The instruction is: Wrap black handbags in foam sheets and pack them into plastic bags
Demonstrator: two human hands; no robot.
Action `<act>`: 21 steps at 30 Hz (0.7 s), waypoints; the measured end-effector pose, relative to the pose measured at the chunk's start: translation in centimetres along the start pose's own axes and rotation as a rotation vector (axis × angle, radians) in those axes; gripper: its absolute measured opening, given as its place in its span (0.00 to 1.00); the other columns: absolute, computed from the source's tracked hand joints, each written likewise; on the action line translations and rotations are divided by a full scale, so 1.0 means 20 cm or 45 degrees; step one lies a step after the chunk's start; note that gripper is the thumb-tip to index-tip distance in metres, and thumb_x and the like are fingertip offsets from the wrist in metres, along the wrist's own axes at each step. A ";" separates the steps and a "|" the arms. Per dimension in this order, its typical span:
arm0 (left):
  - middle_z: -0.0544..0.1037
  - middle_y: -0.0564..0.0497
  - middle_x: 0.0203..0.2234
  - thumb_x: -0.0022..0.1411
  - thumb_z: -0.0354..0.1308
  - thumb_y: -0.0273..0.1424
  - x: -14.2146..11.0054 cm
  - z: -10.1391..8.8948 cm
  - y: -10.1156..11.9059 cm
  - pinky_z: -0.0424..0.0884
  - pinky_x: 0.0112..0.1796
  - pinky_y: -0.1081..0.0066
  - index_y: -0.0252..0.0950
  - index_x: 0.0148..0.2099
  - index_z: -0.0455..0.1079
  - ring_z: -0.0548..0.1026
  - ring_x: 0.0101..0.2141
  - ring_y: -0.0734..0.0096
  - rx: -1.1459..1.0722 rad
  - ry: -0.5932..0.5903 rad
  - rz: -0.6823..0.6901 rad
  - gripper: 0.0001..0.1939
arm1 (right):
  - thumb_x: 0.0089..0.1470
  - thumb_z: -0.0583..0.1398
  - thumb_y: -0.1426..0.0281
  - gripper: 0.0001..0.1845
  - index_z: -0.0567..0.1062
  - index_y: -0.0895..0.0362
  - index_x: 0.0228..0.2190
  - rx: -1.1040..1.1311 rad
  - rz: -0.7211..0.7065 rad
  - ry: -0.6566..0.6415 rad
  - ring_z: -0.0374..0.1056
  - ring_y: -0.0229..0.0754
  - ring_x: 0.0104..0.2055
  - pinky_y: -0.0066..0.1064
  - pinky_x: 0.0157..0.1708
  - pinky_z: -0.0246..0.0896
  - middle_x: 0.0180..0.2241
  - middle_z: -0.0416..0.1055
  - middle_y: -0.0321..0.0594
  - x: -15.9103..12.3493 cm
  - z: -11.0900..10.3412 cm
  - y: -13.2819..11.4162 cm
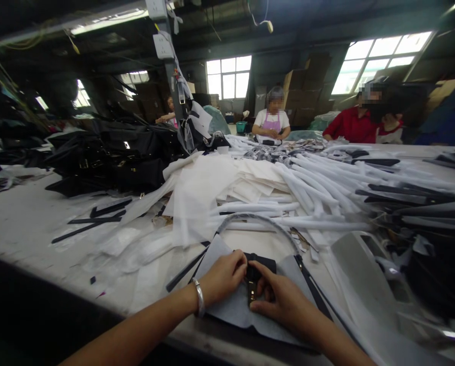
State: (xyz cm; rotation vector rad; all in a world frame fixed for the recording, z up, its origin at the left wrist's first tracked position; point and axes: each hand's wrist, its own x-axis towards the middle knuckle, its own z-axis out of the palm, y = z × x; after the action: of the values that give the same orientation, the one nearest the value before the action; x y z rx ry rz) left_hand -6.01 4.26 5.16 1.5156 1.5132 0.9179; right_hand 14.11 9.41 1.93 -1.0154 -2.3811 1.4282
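Note:
A black handbag lies in front of me, mostly covered by white tissue paper (227,305). Its arched handle (250,217), wrapped in clear film, points away from me. A short black strap (252,287) with gold-coloured metal fittings runs down its middle. My right hand (283,297) grips this strap between thumb and fingers. To the left, my left hand (223,277) has its fingers pinched together at the strap's upper end, against the black part of the bag; what lies between its fingertips is hidden. A silver bangle (199,297) circles my left wrist.
Black bags (117,152) are piled at the left. White paper sheets (200,188) and white wrapped tubes (315,183) heap across the middle. Black strips (94,221) lie left. A grey plastic object (355,269) stands right. Other people (273,119) sit across the table.

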 end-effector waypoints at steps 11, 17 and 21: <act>0.80 0.52 0.29 0.59 0.59 0.34 -0.33 -0.49 0.07 0.69 0.34 0.73 0.35 0.45 0.71 0.77 0.32 0.68 0.114 0.242 -0.183 0.12 | 0.47 0.64 0.69 0.44 0.57 0.55 0.64 -0.119 -0.012 -0.009 0.67 0.39 0.31 0.30 0.32 0.62 0.36 0.74 0.36 0.00 0.00 -0.01; 0.81 0.48 0.29 0.55 0.62 0.40 -0.86 -0.59 -0.22 0.74 0.36 0.67 0.33 0.42 0.72 0.79 0.32 0.64 -0.052 0.496 -0.616 0.17 | 0.47 0.61 0.60 0.44 0.57 0.55 0.64 -0.244 -0.031 -0.007 0.68 0.42 0.25 0.33 0.27 0.65 0.33 0.76 0.38 0.03 0.00 0.05; 0.80 0.41 0.43 0.51 0.62 0.36 -1.21 -0.54 -0.38 0.75 0.41 0.61 0.34 0.36 0.76 0.79 0.42 0.54 0.058 0.611 -0.837 0.12 | 0.44 0.63 0.53 0.48 0.58 0.56 0.63 -0.234 -0.038 0.025 0.70 0.45 0.23 0.36 0.26 0.68 0.31 0.76 0.41 0.06 0.00 0.16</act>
State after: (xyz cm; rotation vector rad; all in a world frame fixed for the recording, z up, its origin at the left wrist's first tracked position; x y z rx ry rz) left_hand -19.64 -19.72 3.73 0.7397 2.1995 0.8711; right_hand 14.70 11.10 -0.96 -1.0252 -2.5387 1.2014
